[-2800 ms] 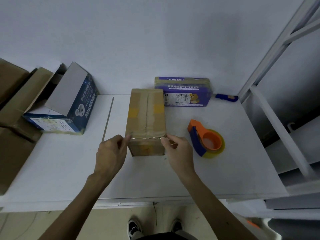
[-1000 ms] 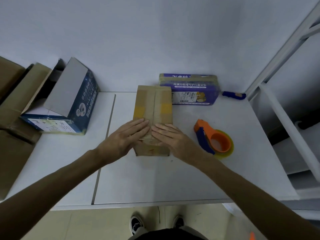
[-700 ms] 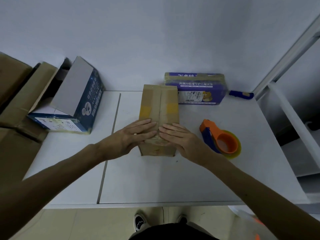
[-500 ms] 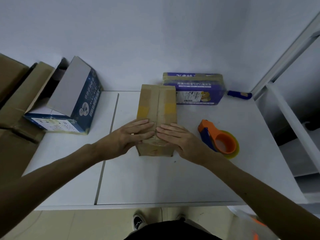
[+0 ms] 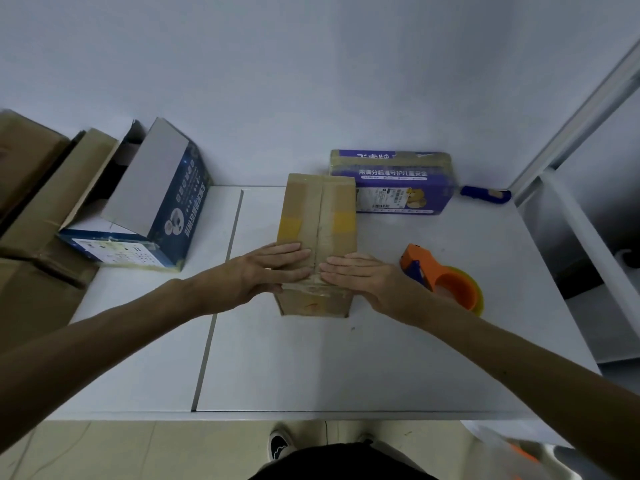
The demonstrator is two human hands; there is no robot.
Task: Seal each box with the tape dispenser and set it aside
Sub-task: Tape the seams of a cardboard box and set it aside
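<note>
Cardboard box (image 5: 320,216) is sitting lengthwise near the middle of the table (image 5: 346,368). Its flaps are closed and its centre seam is running away from the person. Yellowish tape patches (image 5: 290,226) are showing on its top, one on each side of the seam.

The left hand (image 5: 273,268) is lying flat on the near part of the box top, left of the seam, with its fingers straight and pointing toward the seam. Its grip is released and is grasping nothing. The right hand (image 5: 360,275) is pressing down in the same way from the right of the seam, its grip likewise released. The fingertips of the two hands are almost meeting over the seam.

The tape dispenser (image 5: 446,282), orange and blue with its roll mounted, is lying on the table just to the right of the box, beside the right wrist. Neither hand is touching it.

Behind the box's far right corner a purple printed box (image 5: 398,188) is standing against the wall; I cannot tell whether the two are touching. Farther right of the box a blue-handled tool (image 5: 485,195) is lying by the wall. Well to the left of the box an open dark blue carton (image 5: 162,202) is sitting with one flap raised, and brown cartons (image 5: 31,202) are standing beyond it.
</note>
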